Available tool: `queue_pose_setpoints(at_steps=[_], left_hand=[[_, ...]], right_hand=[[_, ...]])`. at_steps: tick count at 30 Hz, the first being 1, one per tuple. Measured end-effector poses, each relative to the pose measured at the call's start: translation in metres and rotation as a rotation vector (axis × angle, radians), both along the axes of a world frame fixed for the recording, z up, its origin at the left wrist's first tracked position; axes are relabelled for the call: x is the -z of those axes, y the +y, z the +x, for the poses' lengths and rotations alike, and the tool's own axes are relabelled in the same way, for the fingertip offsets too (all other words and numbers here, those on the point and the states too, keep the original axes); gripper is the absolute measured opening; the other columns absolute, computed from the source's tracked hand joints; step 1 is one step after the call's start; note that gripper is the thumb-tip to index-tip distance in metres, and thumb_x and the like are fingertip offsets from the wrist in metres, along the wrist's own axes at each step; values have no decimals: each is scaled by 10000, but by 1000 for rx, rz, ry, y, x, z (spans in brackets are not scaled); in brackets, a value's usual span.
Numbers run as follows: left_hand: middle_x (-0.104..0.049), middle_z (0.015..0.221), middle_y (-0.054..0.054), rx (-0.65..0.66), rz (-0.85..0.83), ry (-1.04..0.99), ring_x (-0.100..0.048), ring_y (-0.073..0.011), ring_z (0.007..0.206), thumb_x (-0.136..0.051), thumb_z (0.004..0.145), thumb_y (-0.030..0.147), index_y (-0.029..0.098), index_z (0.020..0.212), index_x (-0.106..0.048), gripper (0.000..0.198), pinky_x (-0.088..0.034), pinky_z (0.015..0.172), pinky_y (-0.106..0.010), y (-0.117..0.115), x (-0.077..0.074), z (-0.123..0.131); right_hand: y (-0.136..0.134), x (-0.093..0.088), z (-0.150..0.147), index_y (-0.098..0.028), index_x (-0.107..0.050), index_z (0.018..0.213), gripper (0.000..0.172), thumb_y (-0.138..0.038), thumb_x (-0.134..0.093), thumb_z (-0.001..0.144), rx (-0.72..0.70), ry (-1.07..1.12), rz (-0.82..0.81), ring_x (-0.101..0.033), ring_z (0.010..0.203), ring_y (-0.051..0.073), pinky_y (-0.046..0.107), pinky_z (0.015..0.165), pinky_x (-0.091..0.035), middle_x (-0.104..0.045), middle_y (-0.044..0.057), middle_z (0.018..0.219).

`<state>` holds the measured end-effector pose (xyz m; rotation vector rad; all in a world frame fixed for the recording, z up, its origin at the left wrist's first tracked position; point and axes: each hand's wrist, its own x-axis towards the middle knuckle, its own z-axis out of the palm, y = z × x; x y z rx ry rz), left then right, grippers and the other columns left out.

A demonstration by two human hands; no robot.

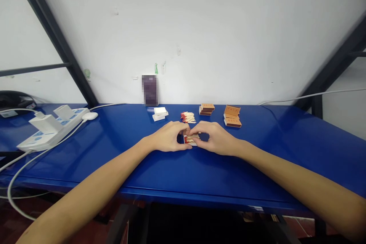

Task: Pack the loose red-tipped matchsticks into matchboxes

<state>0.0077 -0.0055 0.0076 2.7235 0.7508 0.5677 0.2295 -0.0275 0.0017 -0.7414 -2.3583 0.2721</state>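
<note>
Between my hands on the blue table lies a small white matchbox tray (195, 144) with red-tipped matches (188, 140) in it. My left hand (170, 136) is closed around the tray's left end, thumb at the near side and fingers at the far side. Curled over the tray's right part, my right hand (219, 138) has its thumb and fingertips on the matches, partly covering them. Just beyond the hands is a loose pile of matches (188, 117) with red heads mostly to the left.
White trays (160, 113) lie stacked behind my left hand. Orange-brown matchboxes (206, 109) form a stack at the back, with more matchboxes (232, 121) to its right. A dark upright box (150, 90) leans by the wall. A power strip (54, 129) with cables occupies the left.
</note>
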Motion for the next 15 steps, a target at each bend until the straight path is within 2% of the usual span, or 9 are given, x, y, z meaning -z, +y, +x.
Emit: queue_pose_setpoints(at_steps=[4, 10, 15], left_hand=[[-591, 873, -11, -7, 22, 8, -525, -180, 790, -704, 795, 498, 193, 899, -531, 366, -390, 766, -316, 0, 0, 0], [-603, 895, -16, 10, 24, 5, -532, -189, 832, -677, 820, 444, 198, 920, -548, 296, -400, 798, -323, -2, -1, 0], [-611, 861, -9, 32, 7, 0, -543, -182, 829, -672, 830, 385, 194, 850, -552, 226, -404, 814, -321, -3, -2, 1]], right_hand=[[4, -6, 7, -212, -671, 957, 243, -92, -527, 801, 81, 33, 27, -618, 715, 156, 275, 663, -474, -707, 26, 857], [11, -6, 13, -197, -639, 810, 115, -137, -541, 817, 65, -91, 42, -559, 669, 154, 280, 639, -419, -647, 23, 763], [10, -2, 10, -198, -587, 745, 103, -166, -553, 837, 78, -158, 16, -512, 635, 143, 268, 612, -382, -595, 7, 712]])
